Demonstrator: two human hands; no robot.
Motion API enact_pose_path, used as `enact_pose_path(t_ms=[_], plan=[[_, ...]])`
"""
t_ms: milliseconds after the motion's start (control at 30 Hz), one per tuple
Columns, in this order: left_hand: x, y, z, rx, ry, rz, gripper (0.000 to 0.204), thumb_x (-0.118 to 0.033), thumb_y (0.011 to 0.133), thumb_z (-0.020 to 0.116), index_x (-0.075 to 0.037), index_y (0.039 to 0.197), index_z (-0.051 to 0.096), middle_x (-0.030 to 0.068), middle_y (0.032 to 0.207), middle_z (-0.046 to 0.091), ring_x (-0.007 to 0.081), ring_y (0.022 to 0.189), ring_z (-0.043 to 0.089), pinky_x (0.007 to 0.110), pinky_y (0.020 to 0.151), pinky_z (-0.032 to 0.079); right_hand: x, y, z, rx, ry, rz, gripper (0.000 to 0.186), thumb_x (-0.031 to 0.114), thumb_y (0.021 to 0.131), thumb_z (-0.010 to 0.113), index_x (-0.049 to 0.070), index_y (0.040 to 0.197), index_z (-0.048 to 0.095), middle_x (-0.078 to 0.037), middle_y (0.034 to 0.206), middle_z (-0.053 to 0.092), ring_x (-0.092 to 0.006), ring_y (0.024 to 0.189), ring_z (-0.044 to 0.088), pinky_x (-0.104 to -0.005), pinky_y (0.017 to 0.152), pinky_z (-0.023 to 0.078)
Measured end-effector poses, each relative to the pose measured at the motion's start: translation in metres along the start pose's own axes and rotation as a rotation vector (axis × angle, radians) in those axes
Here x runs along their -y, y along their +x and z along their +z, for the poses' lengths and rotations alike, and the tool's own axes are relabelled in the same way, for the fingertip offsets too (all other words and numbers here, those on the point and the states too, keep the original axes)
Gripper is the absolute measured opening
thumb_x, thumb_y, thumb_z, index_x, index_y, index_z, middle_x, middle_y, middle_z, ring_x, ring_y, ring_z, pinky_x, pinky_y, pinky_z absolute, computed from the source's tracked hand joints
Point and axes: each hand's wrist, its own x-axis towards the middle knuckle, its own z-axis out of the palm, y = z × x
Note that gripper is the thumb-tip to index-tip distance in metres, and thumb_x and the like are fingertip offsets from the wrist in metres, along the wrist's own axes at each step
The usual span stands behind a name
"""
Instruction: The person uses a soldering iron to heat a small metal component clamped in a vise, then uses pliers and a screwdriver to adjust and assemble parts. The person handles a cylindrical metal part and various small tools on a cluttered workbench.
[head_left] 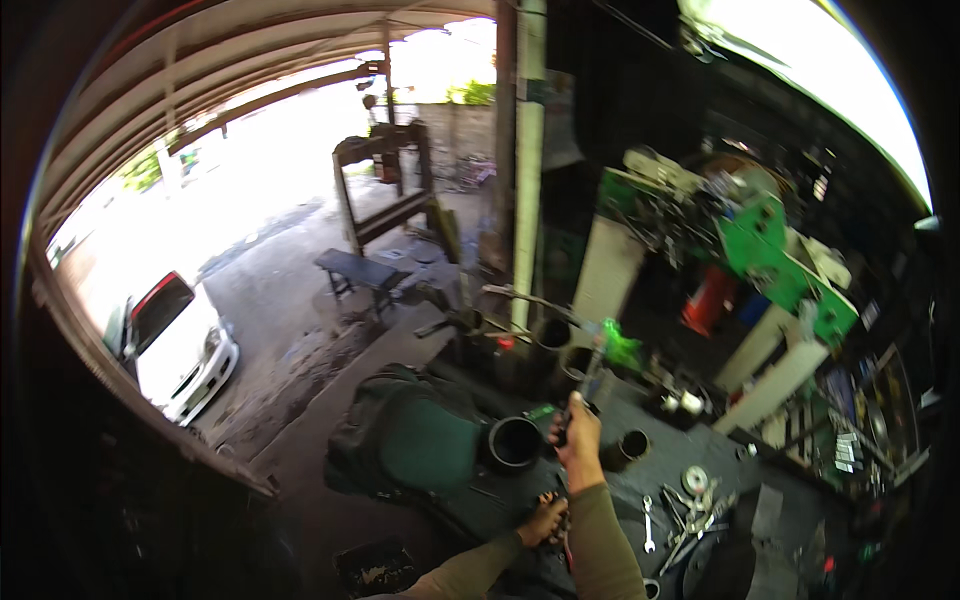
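So this person's right hand (577, 432) is gripping a long tool (596, 368) out over the worktop (662, 462), fingers curled around its dark lower end, with the rest sticking up and away past the wrist, probably because holding it low leaves the long part free. The left hand (542, 522) is sitting lower and nearer the body, fingers bent in, but it's pretty murky down there, so can't honestly tell whether they're closing on something or just resting against it. A wide dark tube (514, 444) is standing just left of the right hand, mouth facing up, and a smaller tube (632, 446) is standing on the other side, both likely upright because they're sitting steady on their ends. A dark green bundle (430, 445) is taking up the left side, beyond the wide tube. Off to the right, a wrench (649, 525) is lying by itself, with a round roll (695, 480) and a jumble of hand tools (692, 525) beside it, seemingly parked there so they're staying within easy reach without crowding the hands.
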Motion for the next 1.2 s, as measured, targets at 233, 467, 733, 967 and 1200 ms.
enact_pose_path(t_ms=[233,467,733,967,1200], plan=[[-0.023,-0.006,0.004,0.038,0.008,0.044,0.035,-0.041,0.111,0.043,-0.011,0.095,0.052,0.0043,0.07,0.057,0.0154,0.054,0.054,0.032,0.046,0.044,0.033,-0.024,0.017,-0.013,-0.008,-0.022,0.039,0.043,0.106,0.061,0.006,0.099,0.056,-0.005,0.073,0.057,-0.0166,0.057,0.052,-0.0315,0.045,0.04],[-0.039,-0.025,0.016,0.06,-0.048,-0.015,0.04,-0.045,0.11,0.046,-0.009,0.098,0.057,0.0056,0.073,0.062,0.0155,0.055,0.055,0.03,0.047,0.043,0.045,-0.033,0.011,-0.076,-0.094,-0.046,0.035,0.038,0.104,0.064,0.008,0.09,0.057,-0.002,0.067,0.053,-0.014,0.049,0.048,-0.0295,0.041,0.036],[-0.036,-0.019,0.01,0.133,0.012,-0.03,0.047,-0.053,0.108,0.049,-0.008,0.103,0.064,0.0034,0.078,0.064,0.0142,0.059,0.059,0.029,0.046,0.041,0.045,-0.017,-0.069,-0.257,-0.565,-0.307,0.035,0.037,0.098,0.072,0.005,0.089,0.062,0.0,0.063,0.053,-0.0108,0.044,0.045,-0.0288,0.038,0.033],[-0.035,-0.015,0.005,0.128,-0.026,-0.063,0.049,-0.053,0.108,0.048,-0.007,0.103,0.064,0.0048,0.078,0.065,0.0162,0.059,0.059,0.03,0.047,0.04,0.042,0.009,-0.119,-0.386,-0.852,-0.342,0.067,0.051,0.086,0.076,-0.007,0.12,0.072,-0.027,0.115,0.074,-0.0394,0.111,0.071,-0.0431,0.096,0.052],[-0.038,-0.016,0.011,0.129,-0.029,-0.034,0.049,-0.052,0.108,0.049,-0.006,0.099,0.064,0.0053,0.076,0.064,0.0155,0.056,0.056,0.03,0.046,0.041,0.06,-0.015,-0.119,-0.38,-0.899,-0.377,0.052,0.047,0.089,0.076,-0.004,0.1,0.073,-0.021,0.086,0.074,-0.0329,0.082,0.071,-0.0441,0.079,0.053]])
